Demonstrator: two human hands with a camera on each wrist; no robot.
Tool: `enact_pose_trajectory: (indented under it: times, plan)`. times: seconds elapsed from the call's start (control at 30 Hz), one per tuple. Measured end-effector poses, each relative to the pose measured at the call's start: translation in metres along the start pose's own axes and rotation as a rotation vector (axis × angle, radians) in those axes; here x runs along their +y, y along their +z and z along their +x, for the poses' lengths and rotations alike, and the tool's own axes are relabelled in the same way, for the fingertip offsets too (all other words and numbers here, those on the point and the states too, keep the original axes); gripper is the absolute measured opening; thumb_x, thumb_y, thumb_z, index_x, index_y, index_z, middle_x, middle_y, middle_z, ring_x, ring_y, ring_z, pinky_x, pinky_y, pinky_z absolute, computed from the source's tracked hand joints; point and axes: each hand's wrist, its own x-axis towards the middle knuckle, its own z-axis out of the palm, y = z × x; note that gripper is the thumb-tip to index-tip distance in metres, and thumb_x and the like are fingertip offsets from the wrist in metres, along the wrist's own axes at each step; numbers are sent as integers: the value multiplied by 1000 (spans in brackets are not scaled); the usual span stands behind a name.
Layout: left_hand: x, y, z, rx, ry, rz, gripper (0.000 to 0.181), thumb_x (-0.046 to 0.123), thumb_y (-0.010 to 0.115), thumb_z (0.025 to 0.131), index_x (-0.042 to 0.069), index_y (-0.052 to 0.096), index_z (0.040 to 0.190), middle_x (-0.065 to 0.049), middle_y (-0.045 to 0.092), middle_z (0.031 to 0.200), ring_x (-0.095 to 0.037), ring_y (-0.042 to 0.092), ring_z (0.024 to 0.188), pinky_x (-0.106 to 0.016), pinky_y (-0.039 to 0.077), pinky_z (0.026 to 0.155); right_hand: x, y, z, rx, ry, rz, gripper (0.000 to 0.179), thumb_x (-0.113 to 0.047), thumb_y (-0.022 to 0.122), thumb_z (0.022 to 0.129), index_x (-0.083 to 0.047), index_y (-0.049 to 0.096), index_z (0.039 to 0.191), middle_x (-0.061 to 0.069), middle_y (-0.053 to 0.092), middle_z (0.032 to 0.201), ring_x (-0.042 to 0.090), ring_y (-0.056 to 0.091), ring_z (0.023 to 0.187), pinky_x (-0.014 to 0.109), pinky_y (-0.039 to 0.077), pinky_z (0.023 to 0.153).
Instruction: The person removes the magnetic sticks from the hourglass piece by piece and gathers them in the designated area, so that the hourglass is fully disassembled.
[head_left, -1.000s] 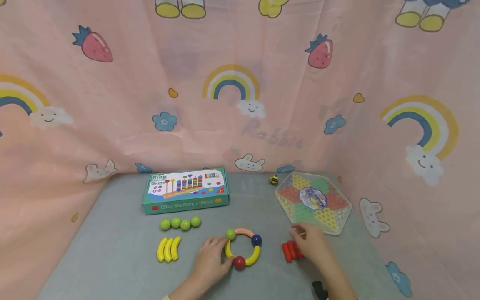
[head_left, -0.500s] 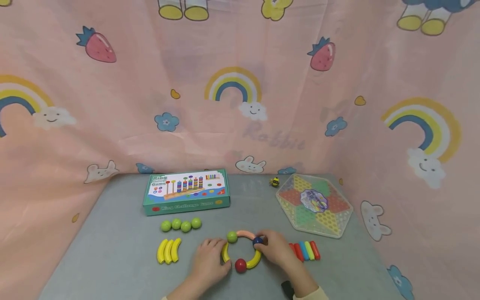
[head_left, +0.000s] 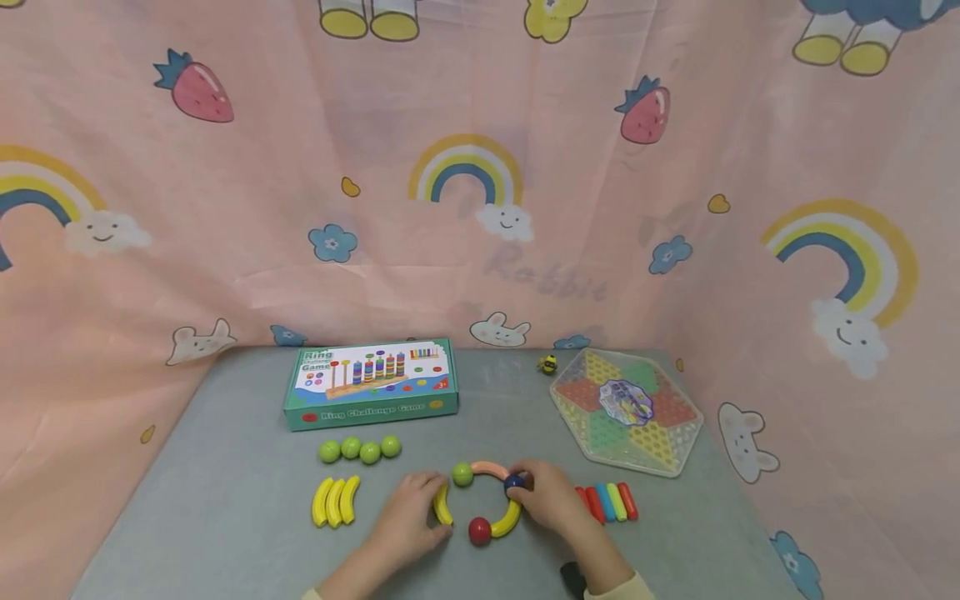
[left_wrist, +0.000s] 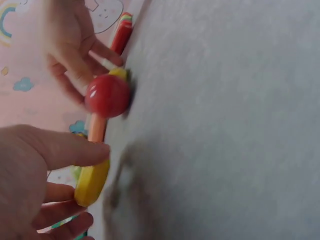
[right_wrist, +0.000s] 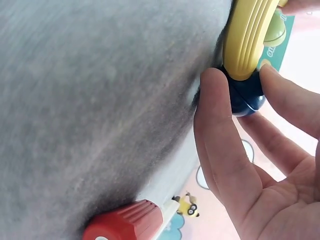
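Note:
My left hand (head_left: 405, 518) pinches a yellow curved stick (left_wrist: 92, 184) between thumb and fingers, a little left of the other joined pieces. Those form an open ring on the table: a green ball (head_left: 462, 474), a salmon curved stick (head_left: 491, 469), a blue ball (right_wrist: 246, 102), a second yellow curved stick (right_wrist: 248, 37) and a red ball (head_left: 480, 531). At the ring's right side, the thumb and fingers of my right hand (head_left: 555, 498) hold the blue ball. Between the red ball and the green ball, the ring's left side has a gap.
Several yellow curved sticks (head_left: 334, 502) and green balls (head_left: 370, 452) lie in rows at left. Coloured straight sticks (head_left: 606, 502) sit right of my right hand. Behind are a green game box (head_left: 375, 412), a small bee figure (head_left: 548, 364) and a hexagonal game board (head_left: 626, 408).
My right hand has come left from the straight sticks and taken hold of the blue ball. My left hand has drawn its yellow curved stick leftward, away from the green and red balls.

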Motion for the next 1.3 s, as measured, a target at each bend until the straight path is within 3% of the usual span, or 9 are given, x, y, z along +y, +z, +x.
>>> enact_pose_trajectory:
  times: [0.23, 0.53, 0.73, 1.07, 1.3]
  plan:
    - [-15, -26, -2, 39, 23, -41, 67, 21, 86, 75, 1, 61, 135, -11, 61, 136, -31, 52, 124, -52, 48, 102, -1, 1, -1, 0, 35, -22, 25, -21, 76, 91, -14, 72, 115, 2, 63, 92, 19, 55, 82, 39, 50, 73]
    - [-45, -52, -11, 109, 8, 51, 68, 22, 90, 71, 6, 65, 132, -5, 64, 132, -30, 50, 126, -60, 35, 109, -3, 2, -2, 18, 36, -19, 25, -19, 76, 90, -13, 72, 115, 3, 66, 95, 19, 56, 84, 41, 53, 77]
    - [-58, -56, -18, 103, 31, 109, 67, 21, 90, 70, 6, 66, 130, -5, 66, 130, -32, 50, 126, -62, 33, 110, -3, 2, 0, 23, 29, -29, 25, -21, 76, 91, -14, 72, 114, 3, 66, 96, 19, 56, 85, 43, 53, 79]
    - [-80, -54, -30, 94, 19, 100, 67, 21, 90, 69, 11, 67, 130, -1, 66, 130, -29, 47, 126, -60, 31, 105, -3, 3, 1, 7, 32, -14, 26, -21, 76, 90, -14, 72, 115, 4, 66, 98, 20, 56, 86, 44, 54, 81]
    - [-85, -54, -34, 70, 3, 116, 65, 24, 89, 71, 14, 66, 131, -1, 65, 131, -31, 46, 129, -61, 29, 104, -3, 3, 0, -1, 28, -9, 26, -21, 76, 91, -14, 71, 116, 4, 66, 99, 20, 56, 86, 44, 54, 81]
